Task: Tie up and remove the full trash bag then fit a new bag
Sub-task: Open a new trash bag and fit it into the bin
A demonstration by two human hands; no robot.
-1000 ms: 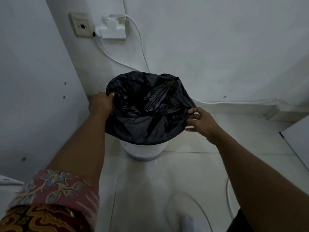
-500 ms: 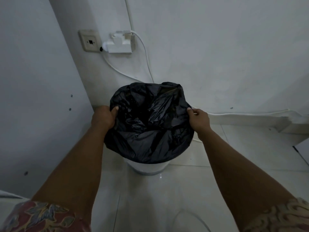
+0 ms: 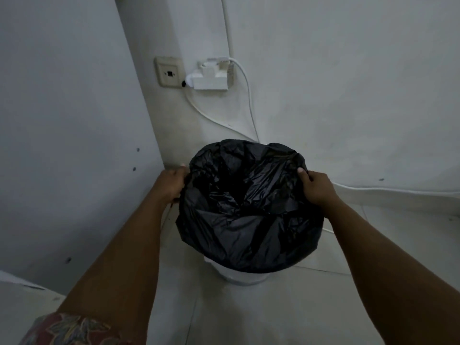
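text: none legible | labels: none | brands: none | numbers: none

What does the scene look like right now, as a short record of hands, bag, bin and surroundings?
bin: white, on the floor in a corner; only its lower part shows
bag: black, mouth open, untied, draped over the bin's top
left hand: grips the bag's left edge
right hand: grips the bag's right edge
wall: socket, white adapter and cable above the bin
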